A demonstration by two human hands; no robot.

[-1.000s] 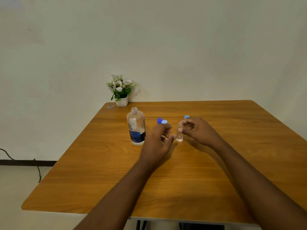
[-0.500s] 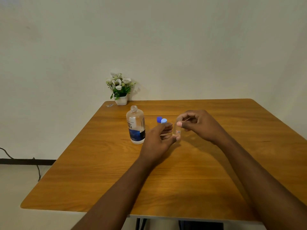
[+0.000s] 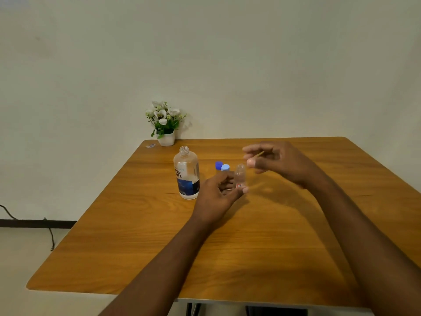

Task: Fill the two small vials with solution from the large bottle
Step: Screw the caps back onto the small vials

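The left hand [image 3: 218, 192] is gripping a small vial [image 3: 239, 175], thumb curled round the near side and fingers round the far side, holding it upright with its mouth uncapped. It is sitting low over the table [image 3: 136, 247], just right of the big bottle [image 3: 186, 176]. I cannot tell whether its base is touching the wood.

The right hand [image 3: 280, 163] is hovering up and to the right of the vial's mouth, apart from it. Its fingers are loosely curled, thumb and forefinger close together. It is blurring, and a thin pale sliver is showing between the fingertips. I cannot tell whether it is pinching anything.

The big bottle is standing upright and uncapped, left of the left hand and clear of it. A dark blue cap [image 3: 219, 165] and a light blue cap [image 3: 225, 167] are peeking out just behind the left fingers, which are hiding what lies beneath them. A flower pot [image 3: 166, 124] is sitting at the far left corner against the wall, with a small clear scrap [image 3: 150, 145] beside it.

The bottle's label is showing "re." over "nu" above a dark blue band. The vial is carrying a tiny red-and-white sticker, too small to read.
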